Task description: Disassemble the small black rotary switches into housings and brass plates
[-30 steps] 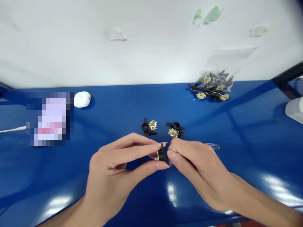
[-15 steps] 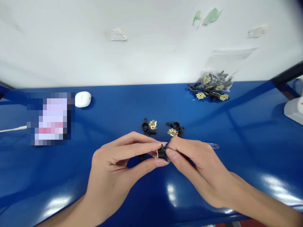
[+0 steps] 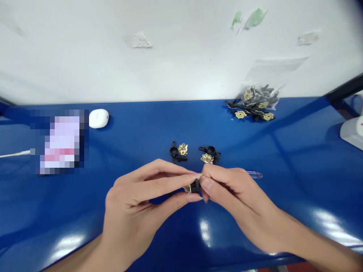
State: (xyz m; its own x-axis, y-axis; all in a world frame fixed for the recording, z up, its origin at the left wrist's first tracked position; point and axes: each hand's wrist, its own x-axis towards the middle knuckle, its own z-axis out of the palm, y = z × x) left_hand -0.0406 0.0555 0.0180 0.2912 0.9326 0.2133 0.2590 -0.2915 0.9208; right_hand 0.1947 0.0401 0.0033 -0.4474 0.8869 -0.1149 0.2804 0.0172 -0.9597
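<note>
Between the thumb and fingers of my left hand (image 3: 144, 206) is a small black plastic part with a brass-coloured plate (image 3: 194, 186). My right hand (image 3: 238, 202) pinches at its right side, thumb against forefinger; whatever lies between those fingertips is hidden. Both hands meet above the blue table. Just beyond them lie two small groups of loose pieces: one with a gold disc (image 3: 183, 149) beside black plastic pieces (image 3: 174, 152), the other with a gold disc (image 3: 207, 158) beside a black ring-shaped piece (image 3: 210, 150).
A clear plastic bag (image 3: 263, 81) of black and gold parts leans at the back right. To the left are a pixelated phone (image 3: 64, 139) and a white case (image 3: 98, 118). A clear purplish pen-like item (image 3: 255, 174) lies behind my right hand. A white container (image 3: 353, 130) stands far right.
The black part has turned a little in my fingers and sits slightly lower, showing more of its brass side. My right fingertips have shifted slightly along it.
</note>
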